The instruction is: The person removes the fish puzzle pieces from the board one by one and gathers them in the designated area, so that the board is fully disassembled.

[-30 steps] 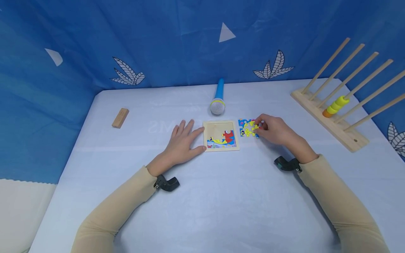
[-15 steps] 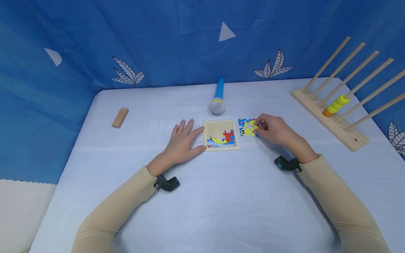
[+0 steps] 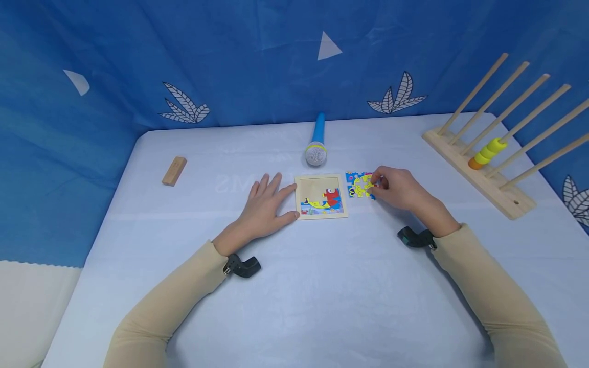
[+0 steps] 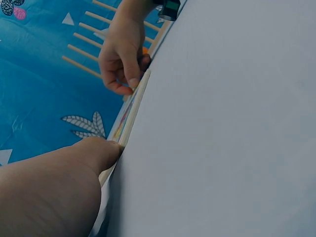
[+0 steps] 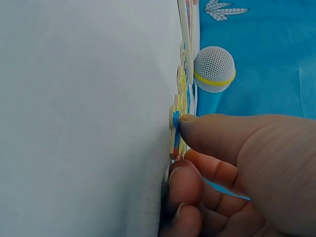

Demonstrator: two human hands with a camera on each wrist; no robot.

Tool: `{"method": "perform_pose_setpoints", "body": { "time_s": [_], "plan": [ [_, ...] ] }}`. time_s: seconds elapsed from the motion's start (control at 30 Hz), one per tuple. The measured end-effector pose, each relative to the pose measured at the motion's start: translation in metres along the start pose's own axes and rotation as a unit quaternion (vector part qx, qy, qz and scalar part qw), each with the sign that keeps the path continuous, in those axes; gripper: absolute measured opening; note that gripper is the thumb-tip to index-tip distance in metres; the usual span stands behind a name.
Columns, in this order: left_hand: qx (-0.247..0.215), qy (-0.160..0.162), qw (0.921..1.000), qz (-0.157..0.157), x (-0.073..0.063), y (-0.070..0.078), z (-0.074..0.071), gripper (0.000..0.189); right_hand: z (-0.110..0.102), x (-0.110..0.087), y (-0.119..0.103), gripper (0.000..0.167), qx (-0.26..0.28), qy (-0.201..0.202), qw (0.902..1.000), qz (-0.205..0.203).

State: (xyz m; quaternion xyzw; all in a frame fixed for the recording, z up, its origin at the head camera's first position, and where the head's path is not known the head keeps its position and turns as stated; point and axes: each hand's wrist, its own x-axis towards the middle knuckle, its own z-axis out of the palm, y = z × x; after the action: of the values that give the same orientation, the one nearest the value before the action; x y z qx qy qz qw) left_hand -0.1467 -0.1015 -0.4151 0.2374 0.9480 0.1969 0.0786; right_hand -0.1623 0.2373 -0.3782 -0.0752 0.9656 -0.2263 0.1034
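Observation:
A square wooden puzzle tray (image 3: 320,216) lies mid-table, with a few joined pieces in red, yellow and blue along its bottom and right side. My left hand (image 3: 263,210) is spread flat, its thumb and index fingertips at the tray's left edge. Just right of the tray lies a cluster of loose puzzle pieces (image 3: 352,177) in yellow and blue. My right hand (image 3: 398,189) pinches a puzzle piece (image 5: 176,121) at the cluster's right side; in the right wrist view the thumb lies on its face and the fingers at its edge. Those fingers partly hide the piece.
A blue toy microphone (image 3: 317,145) lies behind the tray. At the back right stands a wooden peg rack (image 3: 478,179) with tall rods and yellow and orange beads (image 3: 488,152) on one. A small wooden block (image 3: 174,171) lies at the left.

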Motion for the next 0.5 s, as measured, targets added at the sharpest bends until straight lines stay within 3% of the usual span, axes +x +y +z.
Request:
{"method": "perform_pose_setpoints", "body": {
  "time_s": [0.5],
  "plan": [
    [-0.007,0.0,1.0,-0.001,-0.0009,0.0023,-0.0019,0.072,-0.0005,-0.0007,0.0012,0.017,-0.001,0.003,0.9999,-0.013]
  ]
}}
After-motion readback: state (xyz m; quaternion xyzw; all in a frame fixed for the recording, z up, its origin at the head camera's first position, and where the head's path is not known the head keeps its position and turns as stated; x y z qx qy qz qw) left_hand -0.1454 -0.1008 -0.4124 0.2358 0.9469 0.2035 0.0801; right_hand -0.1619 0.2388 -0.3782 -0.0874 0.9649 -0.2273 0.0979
